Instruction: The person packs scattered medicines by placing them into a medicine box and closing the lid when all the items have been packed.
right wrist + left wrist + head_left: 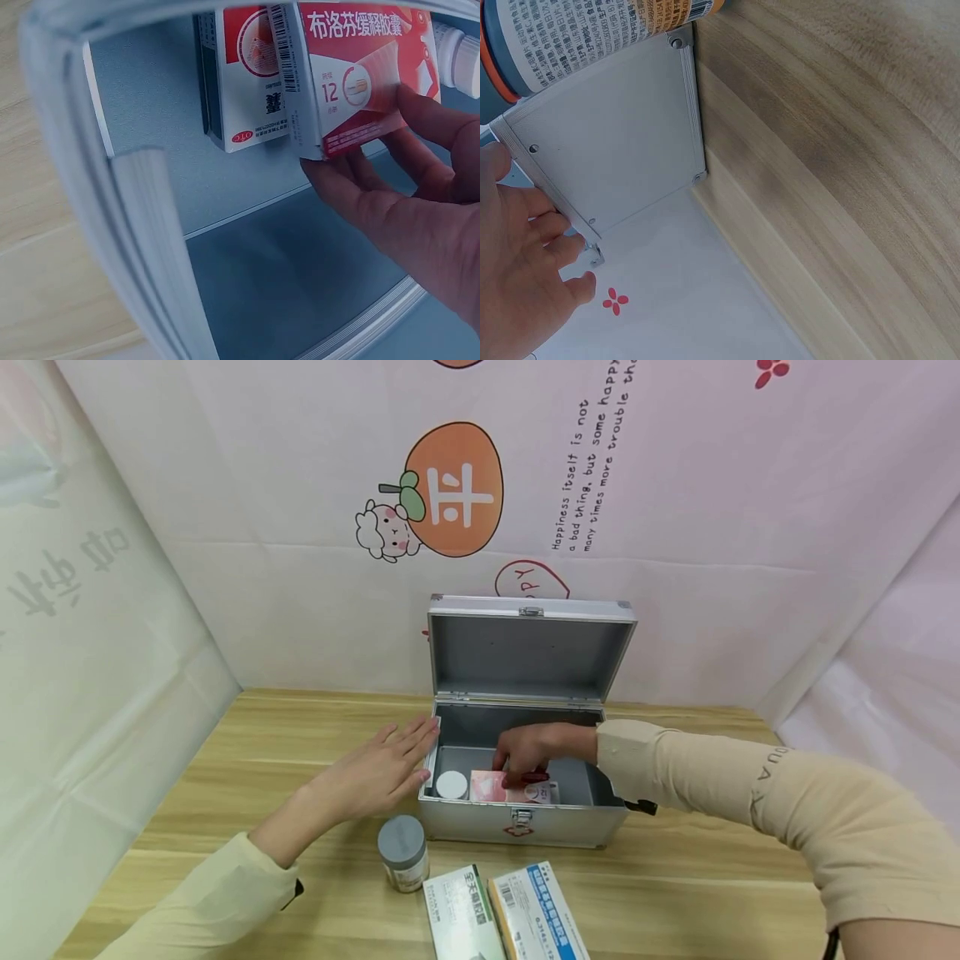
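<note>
My right hand (525, 747) reaches down into an open silver medicine case (480, 822). Between thumb and fingers it pinches a red and white ibuprofen capsule box (360, 90), seen up close in the right wrist view. Partly behind that one stands another red and white medicine box (247, 112) inside the case. A white-capped bottle (452, 785) occupies the case's front left corner. My left hand (367, 781) rests its extended fingers on the left rim; in the left wrist view the fingers (551, 225) lie along that edge.
A grey-lidded jar (402, 843) stands just left of the case's front. Nearer to me lie a green and white medicine box (463, 910) and a blue and white one (536, 910), side by side. The raised lid (525, 656) leans back by the cloth-covered wall.
</note>
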`<state>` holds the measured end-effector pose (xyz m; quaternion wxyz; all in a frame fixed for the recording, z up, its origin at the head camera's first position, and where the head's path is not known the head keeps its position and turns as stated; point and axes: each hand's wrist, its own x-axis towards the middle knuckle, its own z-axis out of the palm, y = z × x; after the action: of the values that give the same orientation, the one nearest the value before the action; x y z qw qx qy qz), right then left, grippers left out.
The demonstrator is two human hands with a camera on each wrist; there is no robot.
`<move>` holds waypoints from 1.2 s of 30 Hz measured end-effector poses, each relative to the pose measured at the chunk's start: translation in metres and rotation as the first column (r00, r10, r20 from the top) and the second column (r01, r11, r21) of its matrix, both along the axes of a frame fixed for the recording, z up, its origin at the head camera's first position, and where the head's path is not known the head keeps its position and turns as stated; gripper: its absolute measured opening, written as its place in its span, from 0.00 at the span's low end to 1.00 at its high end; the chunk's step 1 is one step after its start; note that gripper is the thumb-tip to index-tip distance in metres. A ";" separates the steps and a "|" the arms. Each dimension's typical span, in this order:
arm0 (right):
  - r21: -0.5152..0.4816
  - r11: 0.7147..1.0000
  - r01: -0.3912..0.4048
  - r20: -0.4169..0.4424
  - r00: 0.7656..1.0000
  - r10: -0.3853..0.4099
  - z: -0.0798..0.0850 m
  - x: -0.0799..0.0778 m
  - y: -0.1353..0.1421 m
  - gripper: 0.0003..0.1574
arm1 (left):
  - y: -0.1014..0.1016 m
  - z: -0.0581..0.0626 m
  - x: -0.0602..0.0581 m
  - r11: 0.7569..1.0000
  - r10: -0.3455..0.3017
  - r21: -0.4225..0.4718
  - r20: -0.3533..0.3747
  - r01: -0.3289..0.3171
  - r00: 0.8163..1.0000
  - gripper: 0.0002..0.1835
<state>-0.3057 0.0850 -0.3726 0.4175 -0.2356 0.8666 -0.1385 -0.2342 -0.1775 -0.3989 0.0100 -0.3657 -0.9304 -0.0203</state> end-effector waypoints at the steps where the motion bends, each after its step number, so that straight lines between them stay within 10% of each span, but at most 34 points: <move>1: 0.002 1.000 -0.004 -0.005 1.000 0.004 -0.001 0.000 0.000 0.15 | 0.000 -0.001 0.000 1.000 -0.001 0.004 0.001 0.001 1.000 0.34; 36: -0.262 0.962 0.076 -0.095 0.990 -0.104 0.047 0.035 0.053 0.22 | 0.004 0.003 0.002 1.000 -0.004 -0.001 0.002 0.004 1.000 0.35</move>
<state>-0.2710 0.1381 -0.3253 0.3292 -0.2555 0.8722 -0.2560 -0.2324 -0.1733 -0.3959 0.0089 -0.3674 -0.9298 -0.0203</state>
